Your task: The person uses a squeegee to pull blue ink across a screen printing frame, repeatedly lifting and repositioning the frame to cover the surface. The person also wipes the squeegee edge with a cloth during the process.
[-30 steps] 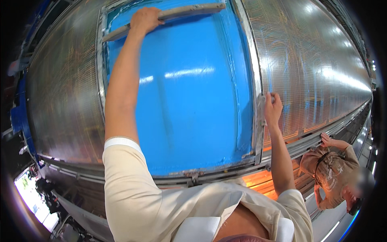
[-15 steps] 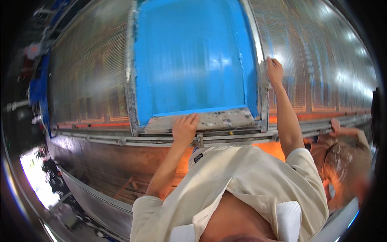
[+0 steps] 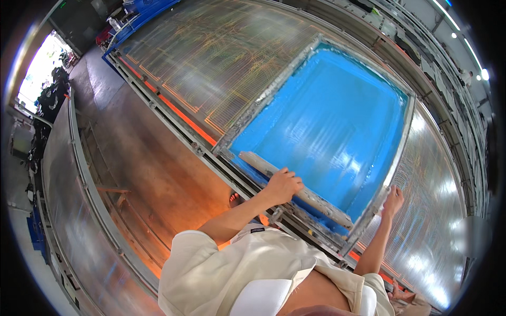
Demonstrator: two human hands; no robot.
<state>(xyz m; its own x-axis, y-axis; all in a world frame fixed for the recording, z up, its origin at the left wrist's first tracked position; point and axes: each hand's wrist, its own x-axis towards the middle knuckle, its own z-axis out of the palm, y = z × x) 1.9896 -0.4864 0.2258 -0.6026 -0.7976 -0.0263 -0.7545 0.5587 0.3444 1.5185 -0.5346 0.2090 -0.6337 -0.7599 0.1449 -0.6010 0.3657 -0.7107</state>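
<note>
A metal screen frame point(image 3: 282, 84) holding a bright blue coated mesh point(image 3: 321, 121) lies angled on the long table. A worn squeegee bar point(image 3: 329, 210) rests across the frame's near end, in the blue layer. My left hand point(image 3: 282, 187) grips this bar left of its middle, fingers curled over its top. My right hand point(image 3: 391, 200) is closed on the frame's right side near the lower corner, thumb and fingers bent round a fitting at the rail.
The printing table point(image 3: 200, 68) extends both sides, with colored line patterns and a metal rail point(image 3: 163, 121). A second table point(image 3: 92, 221) runs along the left beside the floor point(image 3: 137, 147). Another person point(image 3: 408, 300) is partly visible at bottom right. A blue tray point(image 3: 142, 13) sits at the far end.
My left hand has pulled the squeegee from the frame's far end to the near end. My right hand stays at the right side. The view has turned, showing more floor at left.
</note>
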